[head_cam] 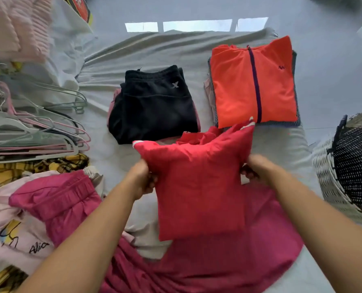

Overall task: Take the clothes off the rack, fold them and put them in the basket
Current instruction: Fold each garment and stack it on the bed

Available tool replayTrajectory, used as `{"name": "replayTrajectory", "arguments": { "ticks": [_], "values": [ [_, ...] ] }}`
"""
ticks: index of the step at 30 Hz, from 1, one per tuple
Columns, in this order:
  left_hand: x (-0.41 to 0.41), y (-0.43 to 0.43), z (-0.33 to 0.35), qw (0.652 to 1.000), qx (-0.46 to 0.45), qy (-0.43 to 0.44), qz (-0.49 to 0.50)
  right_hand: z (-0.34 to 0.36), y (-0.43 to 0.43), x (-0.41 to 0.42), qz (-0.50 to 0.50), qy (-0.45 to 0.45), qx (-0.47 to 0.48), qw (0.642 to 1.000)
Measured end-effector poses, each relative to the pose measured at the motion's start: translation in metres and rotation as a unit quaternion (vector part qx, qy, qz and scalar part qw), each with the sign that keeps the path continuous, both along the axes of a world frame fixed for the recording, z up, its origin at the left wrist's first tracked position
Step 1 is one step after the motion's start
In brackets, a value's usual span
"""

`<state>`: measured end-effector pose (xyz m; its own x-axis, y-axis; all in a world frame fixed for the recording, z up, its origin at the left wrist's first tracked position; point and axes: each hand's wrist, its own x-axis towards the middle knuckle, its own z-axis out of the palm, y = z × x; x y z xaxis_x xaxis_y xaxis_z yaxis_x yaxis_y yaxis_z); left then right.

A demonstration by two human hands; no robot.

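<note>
Both hands, left hand (143, 178) and right hand (258, 169), are gripping a folded red garment (199, 185) by its sides; black shorts (152, 106) are lying beyond it, basket (332, 187) to its right.

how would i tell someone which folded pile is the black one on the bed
Start at the grey bedsheet. Two folded piles lie at its far side, beyond the hands. The black pants are the left pile, beside the orange zip jacket, with a small grey X logo near the waistband.

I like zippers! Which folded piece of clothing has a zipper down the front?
The orange jacket, folded on top of the far right stack. A dark zipper runs down its middle. The black shorts beside it show no zipper.
</note>
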<state>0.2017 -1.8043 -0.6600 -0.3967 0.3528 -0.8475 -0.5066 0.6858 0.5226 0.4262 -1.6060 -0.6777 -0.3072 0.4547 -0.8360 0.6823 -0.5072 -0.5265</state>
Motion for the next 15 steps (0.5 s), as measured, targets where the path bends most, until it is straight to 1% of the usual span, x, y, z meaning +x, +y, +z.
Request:
{"name": "replayTrajectory", "arguments": {
  "ticks": [2, 3, 4, 6, 7, 9, 12, 13, 15],
  "values": [
    [-0.004, 0.011, -0.014, 0.999, -0.012, 0.041, 0.031, -0.007, -0.009, -0.016, -0.066, 0.042, 0.035, 0.996],
    [-0.005, 0.014, -0.021, 0.996, -0.007, 0.060, 0.063, -0.012, -0.013, -0.023, -0.127, 0.077, 0.037, 0.988],
    [-0.006, 0.018, -0.029, 0.993, 0.020, 0.053, 0.104, -0.015, -0.018, -0.027, -0.180, 0.125, 0.028, 0.975],
    [-0.008, 0.022, -0.036, 0.980, 0.112, 0.008, 0.167, -0.026, -0.022, -0.024, -0.226, 0.200, 0.024, 0.953],
    [-0.009, 0.024, -0.036, 0.973, 0.151, -0.005, 0.173, -0.028, -0.021, -0.024, -0.211, 0.208, 0.043, 0.954],
    [-0.009, 0.027, -0.040, 0.970, 0.197, 0.024, 0.140, -0.034, -0.017, -0.025, -0.191, 0.208, 0.090, 0.955],
    [-0.006, 0.033, -0.040, 0.962, 0.240, 0.071, 0.109, -0.035, -0.017, -0.023, -0.184, 0.204, 0.104, 0.956],
    [-0.006, 0.038, -0.040, 0.962, 0.234, 0.100, 0.101, -0.036, -0.015, -0.024, -0.178, 0.189, 0.122, 0.958],
    [-0.007, 0.047, -0.054, 0.965, 0.170, 0.191, 0.059, -0.044, -0.010, -0.030, -0.169, 0.148, 0.168, 0.960]
  ]
}}
